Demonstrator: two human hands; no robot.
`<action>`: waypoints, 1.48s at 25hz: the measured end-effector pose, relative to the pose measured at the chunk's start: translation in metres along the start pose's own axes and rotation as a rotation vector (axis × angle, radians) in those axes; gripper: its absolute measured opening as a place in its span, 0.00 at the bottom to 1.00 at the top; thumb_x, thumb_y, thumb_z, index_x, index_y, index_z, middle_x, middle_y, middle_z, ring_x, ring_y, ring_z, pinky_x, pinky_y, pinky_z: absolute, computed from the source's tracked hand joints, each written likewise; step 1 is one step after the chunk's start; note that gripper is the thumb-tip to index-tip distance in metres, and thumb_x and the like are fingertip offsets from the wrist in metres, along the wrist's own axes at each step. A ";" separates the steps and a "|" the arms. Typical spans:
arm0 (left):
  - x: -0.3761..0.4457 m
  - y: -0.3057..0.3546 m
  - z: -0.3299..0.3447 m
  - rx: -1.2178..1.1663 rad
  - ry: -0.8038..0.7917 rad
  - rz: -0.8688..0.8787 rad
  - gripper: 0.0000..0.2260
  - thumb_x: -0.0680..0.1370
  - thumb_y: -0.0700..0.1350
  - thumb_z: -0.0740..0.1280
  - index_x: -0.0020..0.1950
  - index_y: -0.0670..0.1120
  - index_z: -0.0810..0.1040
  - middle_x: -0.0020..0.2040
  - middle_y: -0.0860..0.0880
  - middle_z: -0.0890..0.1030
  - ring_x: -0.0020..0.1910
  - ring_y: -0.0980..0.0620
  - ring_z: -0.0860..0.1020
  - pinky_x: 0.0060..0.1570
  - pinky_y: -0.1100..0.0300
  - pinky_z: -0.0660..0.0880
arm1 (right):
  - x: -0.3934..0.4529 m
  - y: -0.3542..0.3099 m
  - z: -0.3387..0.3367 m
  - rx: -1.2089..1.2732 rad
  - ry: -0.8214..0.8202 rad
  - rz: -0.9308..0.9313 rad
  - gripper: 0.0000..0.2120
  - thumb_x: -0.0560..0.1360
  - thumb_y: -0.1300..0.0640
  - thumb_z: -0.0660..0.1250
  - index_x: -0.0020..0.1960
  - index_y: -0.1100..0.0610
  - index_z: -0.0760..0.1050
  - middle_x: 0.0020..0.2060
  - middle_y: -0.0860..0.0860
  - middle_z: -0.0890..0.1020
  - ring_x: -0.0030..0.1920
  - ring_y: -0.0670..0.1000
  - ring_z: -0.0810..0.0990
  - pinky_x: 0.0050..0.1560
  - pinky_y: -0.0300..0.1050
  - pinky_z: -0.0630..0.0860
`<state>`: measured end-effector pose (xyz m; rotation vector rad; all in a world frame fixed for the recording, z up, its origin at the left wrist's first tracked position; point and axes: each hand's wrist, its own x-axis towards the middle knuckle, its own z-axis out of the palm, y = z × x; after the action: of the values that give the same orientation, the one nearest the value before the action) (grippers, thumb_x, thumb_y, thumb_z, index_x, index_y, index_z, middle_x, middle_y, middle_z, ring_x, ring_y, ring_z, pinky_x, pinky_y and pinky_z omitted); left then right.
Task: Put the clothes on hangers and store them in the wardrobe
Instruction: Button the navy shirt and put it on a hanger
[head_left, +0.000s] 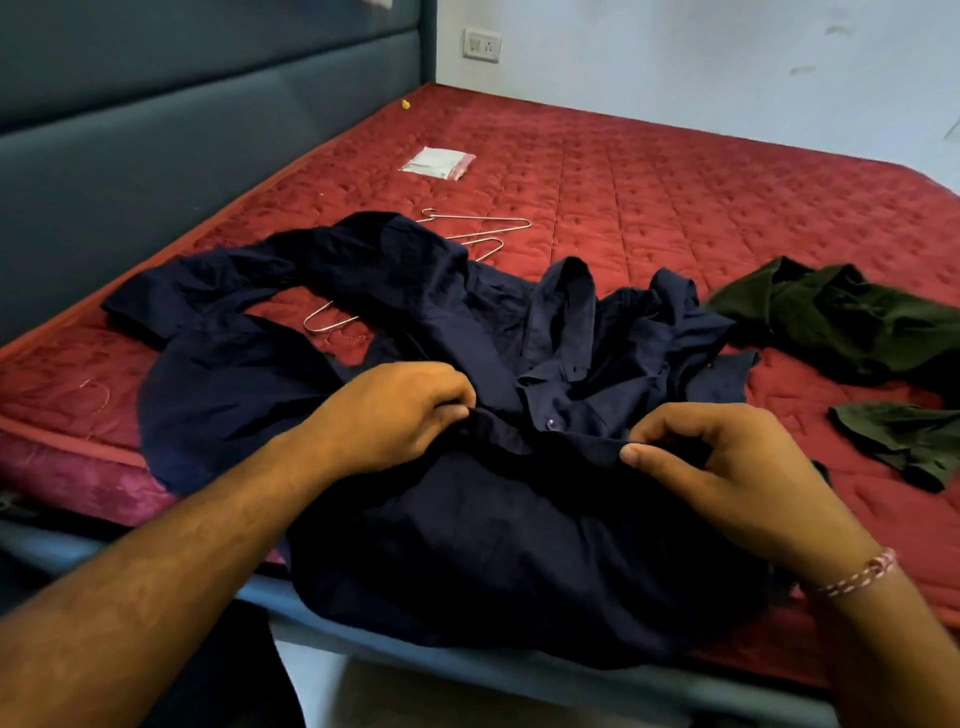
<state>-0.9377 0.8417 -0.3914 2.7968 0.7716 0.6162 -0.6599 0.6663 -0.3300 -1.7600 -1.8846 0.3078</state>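
A dark navy shirt (415, 312) lies crumpled on the red mattress (675, 197), its lower part hanging over the near bed edge. My left hand (395, 415) pinches the shirt's front fabric left of a small button. My right hand (717, 462) pinches the same fold of cloth on the other side, thumb and fingers closed on it. Two thin metal hangers (483, 231) lie on the mattress behind the shirt, partly hidden under it. A dark green garment (852, 322) lies bunched at the right.
A small white packet (439, 162) rests farther back on the mattress. A padded blue-grey headboard (156, 130) rises along the left, and a white wall with a socket (482, 45) stands behind. The bed's blue frame (519, 670) runs along the near edge.
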 end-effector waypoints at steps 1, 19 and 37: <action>0.005 -0.002 -0.012 -0.116 0.052 -0.009 0.04 0.82 0.48 0.66 0.52 0.51 0.80 0.48 0.57 0.82 0.47 0.58 0.80 0.50 0.58 0.75 | 0.004 0.006 -0.014 -0.006 -0.112 0.027 0.04 0.75 0.49 0.75 0.41 0.45 0.83 0.38 0.40 0.86 0.38 0.42 0.84 0.41 0.44 0.80; 0.009 0.108 0.013 -1.027 0.621 -0.756 0.05 0.75 0.42 0.76 0.40 0.48 0.85 0.37 0.50 0.85 0.37 0.54 0.83 0.41 0.55 0.79 | 0.017 -0.053 0.063 0.779 0.236 0.383 0.08 0.76 0.61 0.74 0.39 0.56 0.82 0.30 0.54 0.81 0.30 0.50 0.79 0.32 0.43 0.75; -0.014 0.127 0.025 -0.938 0.568 -0.695 0.07 0.73 0.41 0.78 0.38 0.51 0.84 0.43 0.51 0.84 0.44 0.54 0.83 0.47 0.62 0.79 | -0.010 -0.056 0.086 0.914 0.389 0.368 0.15 0.78 0.72 0.65 0.45 0.58 0.87 0.33 0.60 0.84 0.32 0.53 0.83 0.34 0.40 0.79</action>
<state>-0.8803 0.7255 -0.3844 1.3949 1.0819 1.2155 -0.7527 0.6657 -0.3749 -1.3532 -0.8921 0.7555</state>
